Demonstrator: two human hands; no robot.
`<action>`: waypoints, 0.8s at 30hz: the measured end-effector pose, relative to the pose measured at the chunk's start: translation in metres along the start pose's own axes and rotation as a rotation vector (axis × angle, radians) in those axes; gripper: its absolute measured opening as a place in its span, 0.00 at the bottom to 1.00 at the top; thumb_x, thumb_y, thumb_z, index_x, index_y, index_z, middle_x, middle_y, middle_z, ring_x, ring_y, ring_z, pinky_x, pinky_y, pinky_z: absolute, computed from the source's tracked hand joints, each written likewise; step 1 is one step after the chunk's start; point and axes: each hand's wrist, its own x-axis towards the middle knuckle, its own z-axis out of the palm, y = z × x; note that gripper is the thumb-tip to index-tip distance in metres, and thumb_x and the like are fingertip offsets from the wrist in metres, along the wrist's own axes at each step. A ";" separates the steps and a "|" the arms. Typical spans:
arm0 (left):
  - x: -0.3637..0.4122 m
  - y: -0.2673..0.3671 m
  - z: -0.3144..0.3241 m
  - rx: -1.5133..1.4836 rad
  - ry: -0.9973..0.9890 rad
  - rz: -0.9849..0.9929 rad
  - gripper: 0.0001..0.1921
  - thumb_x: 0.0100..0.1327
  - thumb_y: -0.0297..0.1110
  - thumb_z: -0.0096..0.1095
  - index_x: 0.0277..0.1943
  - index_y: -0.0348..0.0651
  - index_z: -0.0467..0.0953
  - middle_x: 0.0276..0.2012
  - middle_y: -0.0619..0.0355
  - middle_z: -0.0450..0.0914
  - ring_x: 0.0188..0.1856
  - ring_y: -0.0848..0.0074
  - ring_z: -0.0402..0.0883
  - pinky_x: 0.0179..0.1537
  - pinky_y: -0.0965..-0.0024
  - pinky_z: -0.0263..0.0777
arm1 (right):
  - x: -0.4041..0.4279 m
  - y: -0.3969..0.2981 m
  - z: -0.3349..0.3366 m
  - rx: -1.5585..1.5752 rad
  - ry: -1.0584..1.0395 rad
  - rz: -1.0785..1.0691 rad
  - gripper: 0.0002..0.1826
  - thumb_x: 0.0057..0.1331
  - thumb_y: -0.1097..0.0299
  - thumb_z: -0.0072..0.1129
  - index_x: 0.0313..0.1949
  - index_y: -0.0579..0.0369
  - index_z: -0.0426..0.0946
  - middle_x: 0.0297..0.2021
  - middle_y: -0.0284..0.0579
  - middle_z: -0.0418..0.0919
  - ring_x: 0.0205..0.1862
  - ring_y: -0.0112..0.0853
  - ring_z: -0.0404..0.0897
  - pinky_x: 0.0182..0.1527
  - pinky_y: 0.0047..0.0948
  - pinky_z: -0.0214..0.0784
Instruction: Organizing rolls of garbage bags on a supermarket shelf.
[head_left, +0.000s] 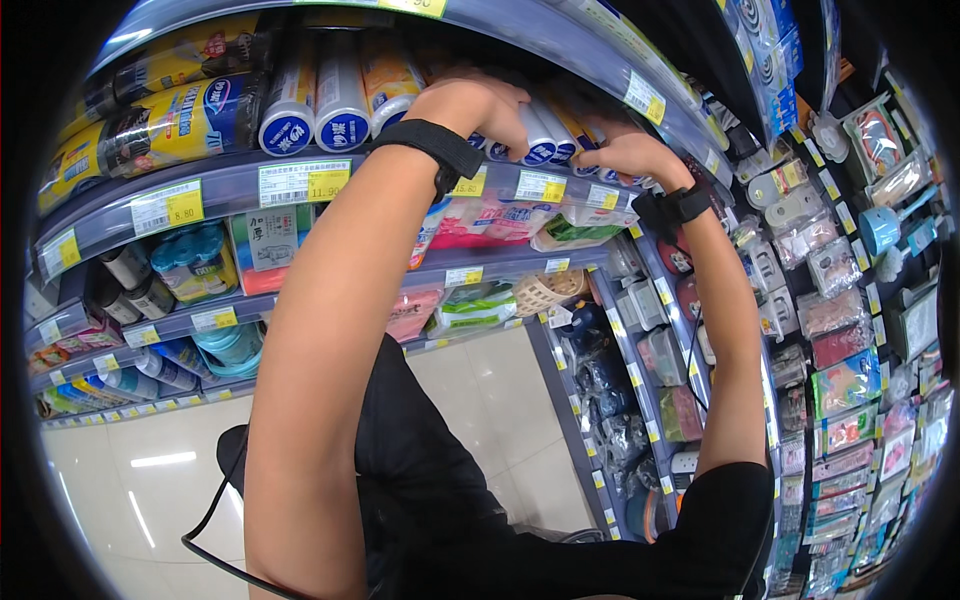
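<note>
My left hand (480, 109) reaches over a row of packaged rolls on the upper shelf. Its thumb points down beside the white roll with a round blue end (538, 146), and the other fingertips are partly hidden. Further right, my right hand (634, 154) is at the end of the same row, with its thumb near an orange-and-white roll (581, 135). Its fingers are blurred in the shelf's shade, so its grip is unclear. Left of my hands lie more rolls with blue ends (343, 129) and black-and-yellow plastic-wrapped rolls (184, 124). Black straps circle both wrists.
Price tags line the shelf edge (232, 187). Lower shelves carry teal plastic packs (193, 259), pink packets (487, 217) and a woven basket (551, 291). On the right, a display rack (836, 300) holds hanging goods. A black cable (196, 536) loops by my left arm above the tiled floor (480, 390).
</note>
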 end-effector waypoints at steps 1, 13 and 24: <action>0.000 0.000 0.000 0.007 -0.004 -0.002 0.51 0.40 0.52 0.69 0.72 0.49 0.59 0.68 0.49 0.65 0.67 0.61 0.67 0.66 0.65 0.62 | 0.006 0.012 0.013 0.002 0.000 -0.003 0.47 0.53 0.49 0.67 0.66 0.65 0.62 0.43 0.61 0.79 0.37 0.38 0.79 0.41 0.31 0.72; 0.000 -0.002 0.004 -0.004 0.033 -0.032 0.47 0.41 0.47 0.70 0.70 0.58 0.63 0.69 0.58 0.66 0.67 0.65 0.69 0.64 0.63 0.66 | -0.009 0.017 0.067 0.238 1.039 -0.187 0.26 0.51 0.61 0.69 0.45 0.64 0.73 0.40 0.58 0.78 0.42 0.49 0.79 0.45 0.40 0.72; 0.002 0.001 0.001 0.050 0.032 0.030 0.50 0.42 0.53 0.70 0.71 0.49 0.61 0.68 0.50 0.66 0.68 0.60 0.66 0.67 0.65 0.60 | -0.078 0.026 0.138 1.165 0.955 -0.202 0.24 0.61 0.78 0.63 0.51 0.63 0.60 0.44 0.50 0.72 0.37 0.27 0.79 0.36 0.23 0.77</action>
